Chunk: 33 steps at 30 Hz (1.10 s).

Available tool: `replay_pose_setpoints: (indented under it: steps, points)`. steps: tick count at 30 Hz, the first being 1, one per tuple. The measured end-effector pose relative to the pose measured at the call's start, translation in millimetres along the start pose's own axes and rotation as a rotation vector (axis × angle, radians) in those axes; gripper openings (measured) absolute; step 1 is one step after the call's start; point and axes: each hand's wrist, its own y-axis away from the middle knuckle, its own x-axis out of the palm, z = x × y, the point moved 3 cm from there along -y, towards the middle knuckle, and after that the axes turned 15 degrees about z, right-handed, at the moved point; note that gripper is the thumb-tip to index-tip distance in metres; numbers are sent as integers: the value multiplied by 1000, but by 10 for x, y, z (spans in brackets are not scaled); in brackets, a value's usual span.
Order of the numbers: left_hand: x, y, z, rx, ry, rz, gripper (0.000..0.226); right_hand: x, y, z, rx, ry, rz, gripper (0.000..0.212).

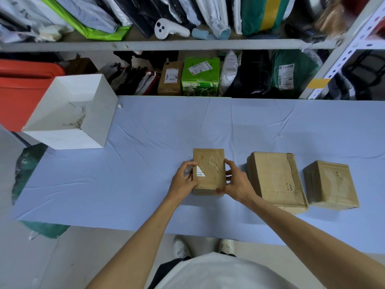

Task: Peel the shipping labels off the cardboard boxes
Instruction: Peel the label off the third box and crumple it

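Forearms (pixel 145 226) reached over table (pixel 145 163). Small box (pixel 210 170), centre: right hand (pixel 235 182) gripped its right side, left hand (pixel 184 176) pinched label remnant (pixel 200 171) at its left edge. Peel apparently under way; next move called for steady pull.

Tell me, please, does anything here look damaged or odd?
The small cardboard box in the left hand and right hand bears a torn triangular label remnant; the middle box has a torn right edge.
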Motion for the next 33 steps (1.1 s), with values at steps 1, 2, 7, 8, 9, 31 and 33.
replay_pose_setpoints:
  steps: [1, 2, 7, 8, 9, 31, 33]
  points:
    - [6, 7, -10, 2, -7, -1, 47, 1, -3, -5, 1, -1, 1, 105]
    - [12, 11, -25, 3, -17, -1, 46, 0, -3, -12, 2, -1, 2, 105]
    - [26, 22, -92, 10, -63, -8, 39, -10, 0, -16, 1, -1, 7, 104]
    - [31, 27, -93, 15, -58, -15, 40, -14, 0, -15, 3, 0, 9, 104]
    - [37, 36, -91, 22, -52, -21, 40, -15, 0, -16, 4, 1, 10, 105]
    - [56, 32, -47, 34, -125, -78, 29, -20, -19, -44, 6, -5, -5, 105]
    - [64, 41, -31, 40, -115, -68, 32, -19, -15, -40, 5, 0, -3, 105]
